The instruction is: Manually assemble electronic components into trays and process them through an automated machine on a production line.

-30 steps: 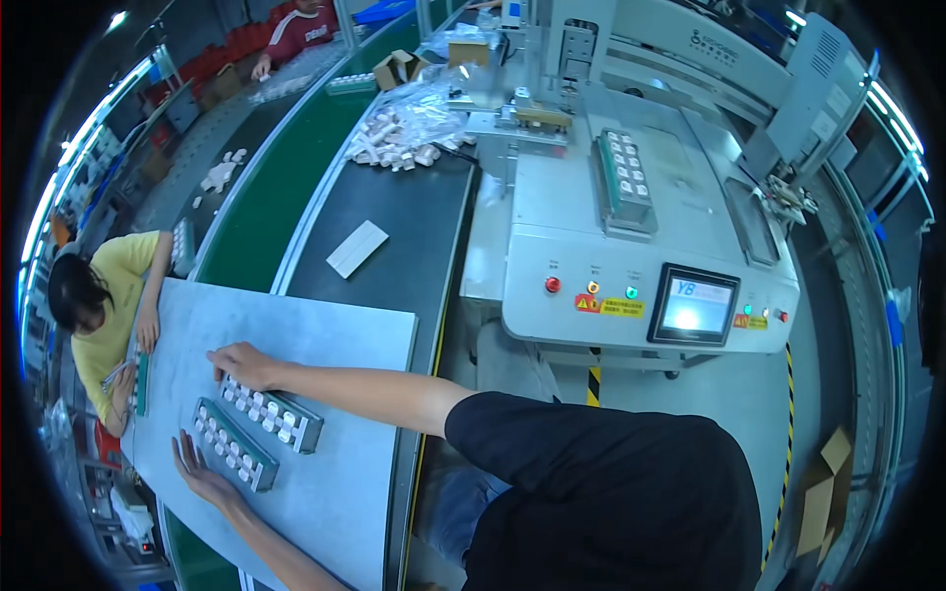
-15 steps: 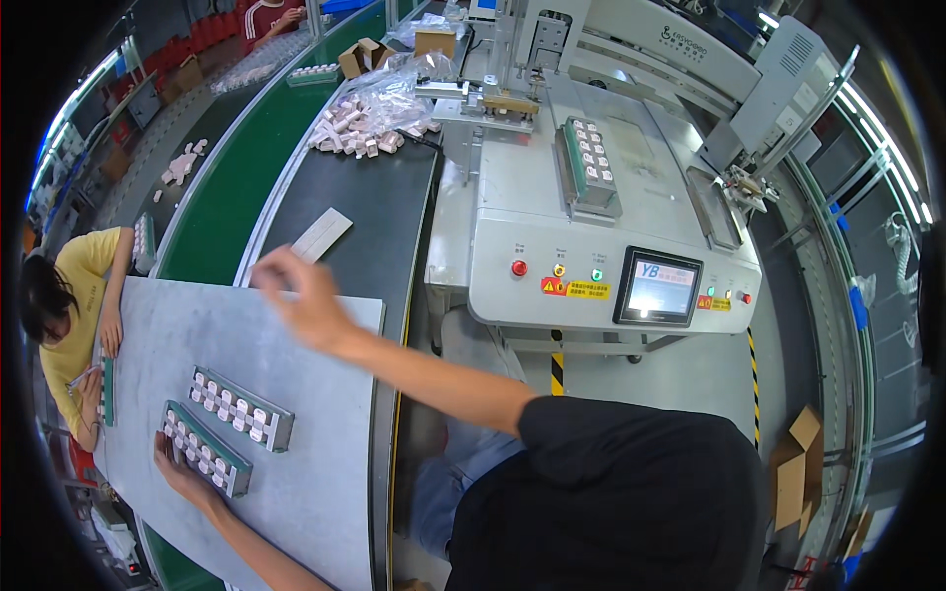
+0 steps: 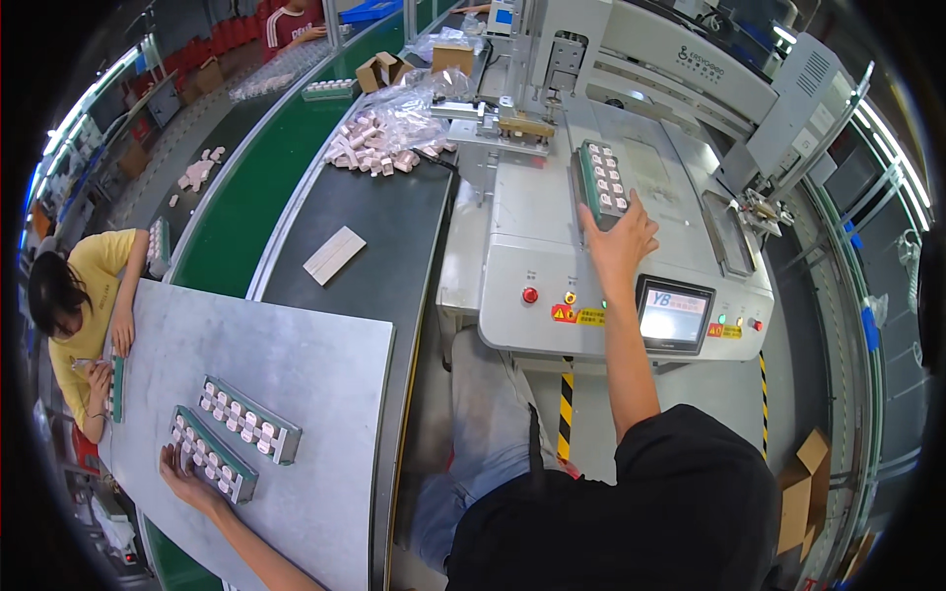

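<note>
On the grey board at the lower left lie two long green-sided racks of small white blocks, a far rack (image 3: 251, 419) and a near rack (image 3: 213, 457), slanted side by side. My left hand (image 3: 191, 483) rests against the near rack's left side, fingers apart and touching its blocks. Out over the white machine, my right hand (image 3: 619, 241) has thumb and fingers around the near end of a third rack (image 3: 602, 175). That one also carries white blocks in two rows. The fingertips partly hide its near end.
The machine (image 3: 507, 256) has buttons and a screen (image 3: 674, 315) along its front. A pale flat plate (image 3: 335, 255) lies on the dark table, with loose white blocks (image 3: 370, 148) and plastic bags behind. A person in yellow (image 3: 94, 295) works at the board's left edge. Beyond runs a green conveyor (image 3: 232, 197).
My right hand has swung from above the grey board over to the rack on the machine and closed around its near end. My left hand stays at the near rack.
</note>
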`<act>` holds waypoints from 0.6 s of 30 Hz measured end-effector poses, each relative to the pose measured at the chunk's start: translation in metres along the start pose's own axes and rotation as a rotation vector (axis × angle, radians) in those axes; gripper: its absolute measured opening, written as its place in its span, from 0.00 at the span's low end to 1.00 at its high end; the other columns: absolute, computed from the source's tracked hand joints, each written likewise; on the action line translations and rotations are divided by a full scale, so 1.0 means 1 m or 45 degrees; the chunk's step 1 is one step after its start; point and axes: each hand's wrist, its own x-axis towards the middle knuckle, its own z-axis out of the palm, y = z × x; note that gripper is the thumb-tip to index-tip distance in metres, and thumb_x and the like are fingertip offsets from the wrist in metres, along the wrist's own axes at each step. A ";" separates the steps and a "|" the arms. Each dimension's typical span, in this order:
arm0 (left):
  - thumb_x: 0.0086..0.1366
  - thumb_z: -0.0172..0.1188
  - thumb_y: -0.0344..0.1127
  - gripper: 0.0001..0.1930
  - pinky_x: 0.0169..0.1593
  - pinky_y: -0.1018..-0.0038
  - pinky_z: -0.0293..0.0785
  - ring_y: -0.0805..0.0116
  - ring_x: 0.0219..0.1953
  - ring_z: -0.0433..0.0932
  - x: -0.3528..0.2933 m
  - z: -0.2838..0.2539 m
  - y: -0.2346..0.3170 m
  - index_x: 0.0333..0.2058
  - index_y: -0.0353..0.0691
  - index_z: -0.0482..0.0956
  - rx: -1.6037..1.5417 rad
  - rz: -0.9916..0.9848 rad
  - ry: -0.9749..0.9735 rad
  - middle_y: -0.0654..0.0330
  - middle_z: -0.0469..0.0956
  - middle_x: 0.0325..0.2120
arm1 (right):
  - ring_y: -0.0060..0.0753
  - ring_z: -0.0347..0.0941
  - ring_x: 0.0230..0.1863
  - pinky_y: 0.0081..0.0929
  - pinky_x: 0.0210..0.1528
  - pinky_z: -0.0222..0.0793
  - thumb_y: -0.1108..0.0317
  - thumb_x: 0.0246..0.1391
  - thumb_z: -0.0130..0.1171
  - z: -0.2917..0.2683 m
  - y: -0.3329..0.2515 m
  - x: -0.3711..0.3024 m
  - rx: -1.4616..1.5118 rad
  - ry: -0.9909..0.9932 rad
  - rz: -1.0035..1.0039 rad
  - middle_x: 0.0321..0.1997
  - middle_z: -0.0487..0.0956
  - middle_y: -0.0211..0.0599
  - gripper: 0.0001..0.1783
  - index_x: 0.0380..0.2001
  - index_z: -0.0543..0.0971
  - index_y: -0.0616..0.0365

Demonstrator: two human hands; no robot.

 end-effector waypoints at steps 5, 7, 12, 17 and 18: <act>0.72 0.43 0.53 0.29 0.58 0.59 0.61 0.59 0.59 0.68 0.006 -0.006 -0.008 0.61 0.38 0.67 -0.128 -0.083 0.035 0.54 0.69 0.58 | 0.53 0.67 0.54 0.49 0.56 0.57 0.47 0.42 0.71 -0.003 0.023 0.009 0.021 0.017 0.014 0.50 0.77 0.50 0.47 0.61 0.68 0.62; 0.72 0.42 0.52 0.28 0.60 0.59 0.58 0.59 0.60 0.68 0.007 -0.005 -0.006 0.62 0.40 0.67 -0.193 -0.079 0.041 0.55 0.69 0.59 | 0.55 0.68 0.53 0.50 0.56 0.59 0.50 0.43 0.71 -0.005 0.045 0.013 0.068 0.030 0.048 0.48 0.77 0.53 0.44 0.61 0.69 0.61; 0.73 0.39 0.51 0.27 0.61 0.64 0.55 0.62 0.62 0.67 -0.033 0.001 0.057 0.62 0.40 0.67 -0.253 -0.033 0.022 0.56 0.70 0.58 | 0.56 0.68 0.56 0.43 0.60 0.64 0.57 0.46 0.72 -0.034 0.063 0.012 0.433 -0.193 0.061 0.51 0.75 0.60 0.41 0.61 0.70 0.63; 0.73 0.42 0.46 0.25 0.52 0.71 0.64 0.66 0.50 0.73 -0.082 0.043 0.139 0.61 0.36 0.66 -0.123 0.005 -0.293 0.58 0.74 0.48 | 0.40 0.71 0.59 0.33 0.61 0.65 0.65 0.46 0.74 -0.042 0.082 -0.004 0.848 -0.317 0.152 0.58 0.73 0.53 0.41 0.63 0.68 0.61; 0.73 0.43 0.46 0.25 0.49 0.73 0.66 0.66 0.47 0.74 -0.095 0.063 0.153 0.60 0.34 0.65 -0.133 0.004 -0.359 0.59 0.74 0.46 | 0.40 0.71 0.59 0.33 0.61 0.65 0.65 0.46 0.74 -0.043 0.077 -0.005 0.845 -0.326 0.145 0.58 0.73 0.53 0.41 0.63 0.68 0.61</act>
